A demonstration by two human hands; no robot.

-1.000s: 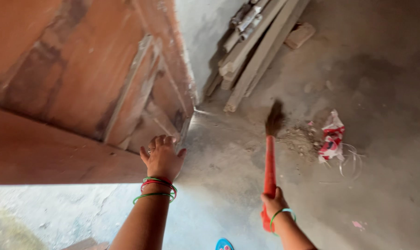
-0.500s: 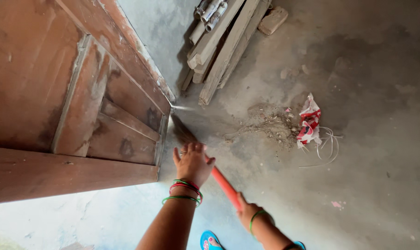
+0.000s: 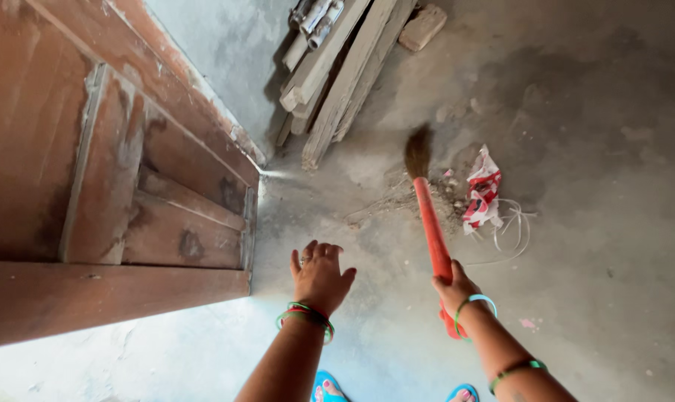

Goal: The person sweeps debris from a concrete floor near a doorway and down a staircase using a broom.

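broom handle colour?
Orange-red, gripped by the right hand; the broom has dark bristles at its tip. Shows best in the head view.

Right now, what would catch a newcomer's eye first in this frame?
The orange-handled broom, gripped in the right hand at centre, its bristles at a small heap of dust and a crumpled red-and-white wrapper. The left hand is spread open in the air, near the big reddish wooden door on the left.
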